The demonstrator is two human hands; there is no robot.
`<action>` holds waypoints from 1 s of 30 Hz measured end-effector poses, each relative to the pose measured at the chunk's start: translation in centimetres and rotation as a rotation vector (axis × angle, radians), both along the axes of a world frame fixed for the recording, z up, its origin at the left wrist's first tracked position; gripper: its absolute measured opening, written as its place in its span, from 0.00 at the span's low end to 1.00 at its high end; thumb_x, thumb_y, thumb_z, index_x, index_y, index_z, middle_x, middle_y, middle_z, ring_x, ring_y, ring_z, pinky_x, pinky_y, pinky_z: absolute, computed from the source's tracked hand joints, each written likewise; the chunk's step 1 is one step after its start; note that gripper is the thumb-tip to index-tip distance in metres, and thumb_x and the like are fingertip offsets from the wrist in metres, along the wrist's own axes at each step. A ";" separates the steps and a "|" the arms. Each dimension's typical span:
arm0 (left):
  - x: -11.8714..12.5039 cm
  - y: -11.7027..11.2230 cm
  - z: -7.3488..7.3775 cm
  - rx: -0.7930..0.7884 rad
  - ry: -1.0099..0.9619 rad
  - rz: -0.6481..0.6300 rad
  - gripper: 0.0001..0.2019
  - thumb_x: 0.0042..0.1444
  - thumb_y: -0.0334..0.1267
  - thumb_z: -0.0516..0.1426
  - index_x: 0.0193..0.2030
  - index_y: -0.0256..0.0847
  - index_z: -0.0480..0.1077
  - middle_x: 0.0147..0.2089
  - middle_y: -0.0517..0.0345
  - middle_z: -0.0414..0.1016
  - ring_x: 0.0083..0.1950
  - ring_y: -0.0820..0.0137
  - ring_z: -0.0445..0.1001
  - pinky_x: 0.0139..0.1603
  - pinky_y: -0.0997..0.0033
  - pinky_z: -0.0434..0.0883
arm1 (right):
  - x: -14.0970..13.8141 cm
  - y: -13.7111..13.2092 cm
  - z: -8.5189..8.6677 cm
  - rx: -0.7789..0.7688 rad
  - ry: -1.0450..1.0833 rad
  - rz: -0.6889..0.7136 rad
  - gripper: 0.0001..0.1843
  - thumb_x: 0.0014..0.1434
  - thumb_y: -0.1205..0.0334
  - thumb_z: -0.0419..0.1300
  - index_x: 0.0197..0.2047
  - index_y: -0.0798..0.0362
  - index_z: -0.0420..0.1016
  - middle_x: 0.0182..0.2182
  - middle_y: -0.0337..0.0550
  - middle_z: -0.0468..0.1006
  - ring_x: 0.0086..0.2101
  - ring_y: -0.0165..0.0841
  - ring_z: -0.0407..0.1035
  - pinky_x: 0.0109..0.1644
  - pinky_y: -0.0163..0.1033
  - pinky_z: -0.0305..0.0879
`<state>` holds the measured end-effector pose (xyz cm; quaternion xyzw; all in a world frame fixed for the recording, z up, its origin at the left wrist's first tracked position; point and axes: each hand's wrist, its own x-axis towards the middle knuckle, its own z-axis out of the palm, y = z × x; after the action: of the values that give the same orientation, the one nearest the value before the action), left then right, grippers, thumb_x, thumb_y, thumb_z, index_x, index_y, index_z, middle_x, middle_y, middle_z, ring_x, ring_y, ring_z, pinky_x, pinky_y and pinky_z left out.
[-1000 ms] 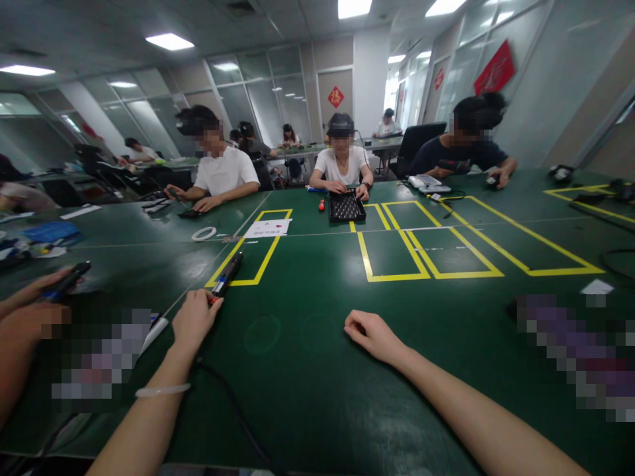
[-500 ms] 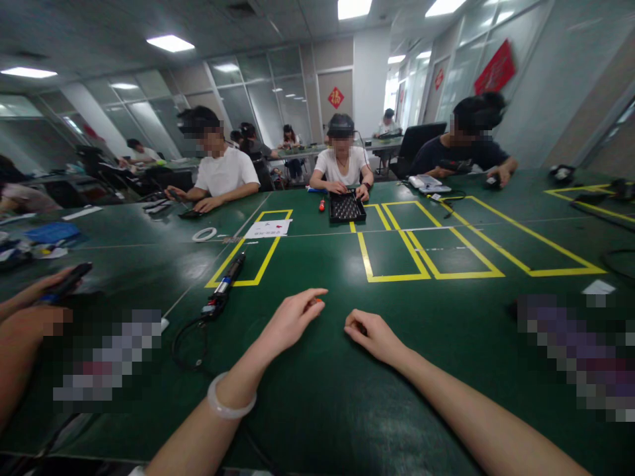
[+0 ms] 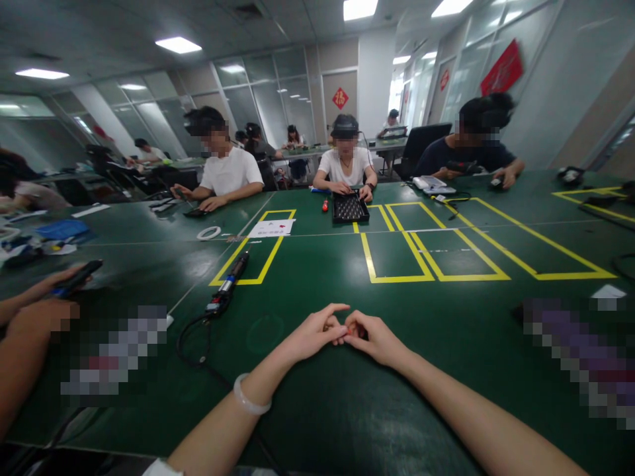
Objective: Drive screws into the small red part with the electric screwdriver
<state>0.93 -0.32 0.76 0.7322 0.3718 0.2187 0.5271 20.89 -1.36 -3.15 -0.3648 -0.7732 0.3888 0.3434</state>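
Note:
My left hand (image 3: 317, 334) and my right hand (image 3: 376, 337) meet at the fingertips just above the green table (image 3: 397, 423). The left index finger stretches out over the top, while its thumb and other fingers are closed at the meeting point. On the right, the fingers are curled in a pinch. A small reddish bit (image 3: 351, 332) shows between the fingertips; its kind cannot be made out, and fingers hide most of it. To the left of my hands lies a pen-shaped electric screwdriver (image 3: 228, 285) with a black cable.
Yellow tape outlines (image 3: 401, 279) mark the table ahead. A white paper (image 3: 272, 229) lies beyond the screwdriver. Across the table, a co-worker's hands are at a black tray (image 3: 350, 215), beside a red-handled tool (image 3: 325, 205). Another person's hand holds a dark device (image 3: 79, 277) at left.
My hands have come together: the left moved right and slightly down, and its fingers now touch those of the right. The orange-red bit earlier seen at my left fingers now shows between both hands.

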 end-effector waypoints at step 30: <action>0.1 -0.2 0.6 0.360 0.155 0.084 0.10 0.61 0.42 0.54 0.43 0.40 0.69 0.40 0.58 0.75 0.43 0.71 0.74 0.46 0.72 0.69 | 0.1 1.0 -1.0 -0.336 0.389 0.017 0.15 0.57 0.53 0.64 0.39 0.55 0.68 0.28 0.38 0.72 0.27 0.27 0.68 0.32 0.33 0.62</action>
<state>0.98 -0.49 1.33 0.8131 0.3962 0.2464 0.3481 21.00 -0.32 -4.16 -0.3285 -0.6203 0.5777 0.4167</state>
